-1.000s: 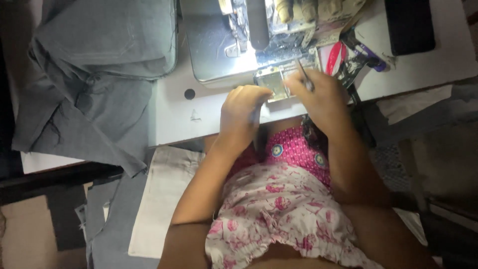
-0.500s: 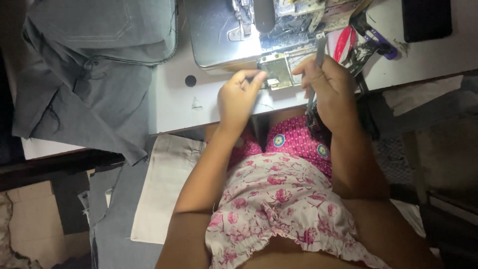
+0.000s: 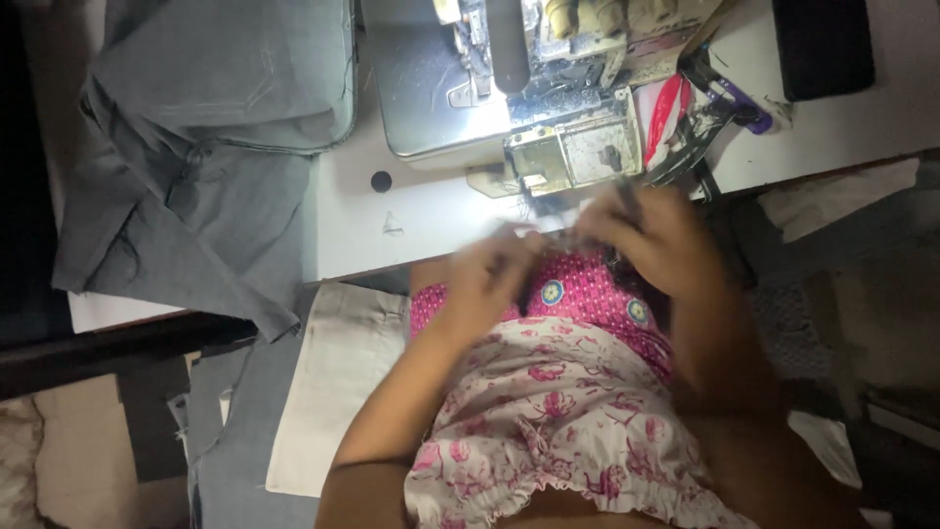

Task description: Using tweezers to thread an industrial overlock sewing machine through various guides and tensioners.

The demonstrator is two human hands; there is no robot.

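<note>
On the left, a heap of grey cloth [image 3: 196,147] lies over the counter [image 3: 431,230] edge and hangs down its side; it is well apart from both hands and looks set aside rather than under the needle. Below it, a pale cloth panel [image 3: 333,382] and more grey fabric hang beside the person's lap.

The left hand [image 3: 490,279] is at the counter's near edge, fingers curled inward, blurred by motion; it seems to pinch something small and dark, but I cannot tell what. The right hand [image 3: 661,240] is just beside it, fingers also bent, with a thin dark tool [image 3: 627,196] sticking up from its grip. Both hands meet just below the sewing machine [image 3: 529,98], in front of its small metal cover [image 3: 573,152]. No fabric lies under the machine's foot, so sewing looks not yet under way; the work in hand seems to be fine handling of a thread or small part.

To the right sit red and purple handled tools [image 3: 685,118] and a dark flat object [image 3: 822,44], none blocking the hands.
</note>
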